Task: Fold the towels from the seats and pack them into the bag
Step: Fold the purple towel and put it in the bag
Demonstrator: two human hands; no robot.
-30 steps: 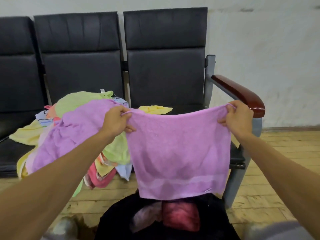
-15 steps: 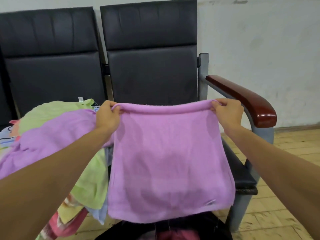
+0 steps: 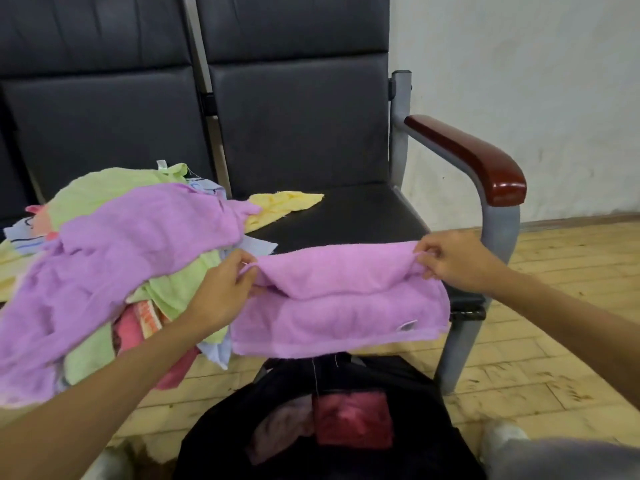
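Bag (image 3: 433, 403): open, near centre; red towel (image 3: 353, 420) and pinkish towel (image 3: 280, 431) inside
Hands: left hand (image 3: 221, 292) and right hand (image 3: 453, 261) each pinch purple towel (image 3: 339, 306) corners

The purple towel (image 3: 339, 299) lay across the front edge of the right-hand seat (image 3: 363, 216), its upper part doubled over its lower part, with a small label showing near its lower right corner. The left hand (image 3: 225, 289) pinched its left end and the right hand (image 3: 457, 261) its right end. To its left a loose heap of towels (image 3: 121, 258), purple, green, pink and pale blue, spilled over the neighbouring seat, and a yellow towel (image 3: 284, 206) lay crumpled behind. The black bag (image 3: 415, 393) stood open on the floor below, with a dark red towel (image 3: 353, 420) and a paler pink one (image 3: 280, 431) inside.
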